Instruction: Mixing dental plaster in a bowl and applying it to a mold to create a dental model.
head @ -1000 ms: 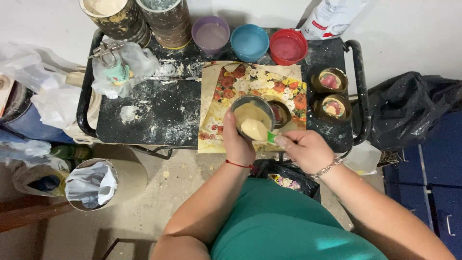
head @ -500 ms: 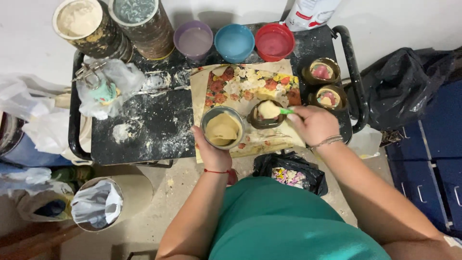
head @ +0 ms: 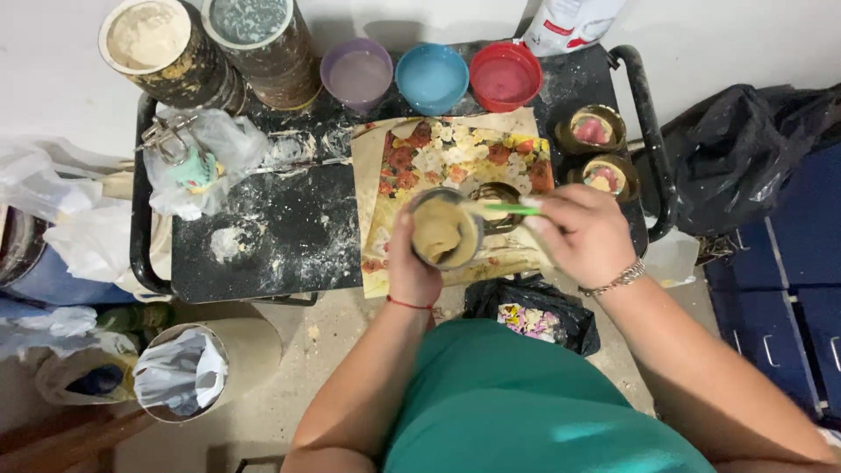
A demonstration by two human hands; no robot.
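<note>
My left hand [head: 410, 267] grips a round cup of beige paste [head: 445, 229] and holds it tilted over the floral sheet [head: 455, 158] on the black cart top [head: 280, 236]. My right hand [head: 578, 232] holds a green-handled tool [head: 510, 209] whose tip reaches across the cup's rim. Just behind the cup sits a small dark mould [head: 499, 194], partly hidden by the tool and my fingers.
Purple [head: 356, 74], blue [head: 432, 76] and red [head: 504, 74] bowls line the cart's far edge. Two filled round moulds [head: 603, 151] sit at right. Two tall tins [head: 210, 48] stand at back left, a plastic bag with a whisk [head: 194, 158] below them. A bucket [head: 180, 372] stands on the floor.
My left hand lifted and tilted the cup of paste toward the small mould. My right hand brought the green tool from the mould over to the cup's rim.
</note>
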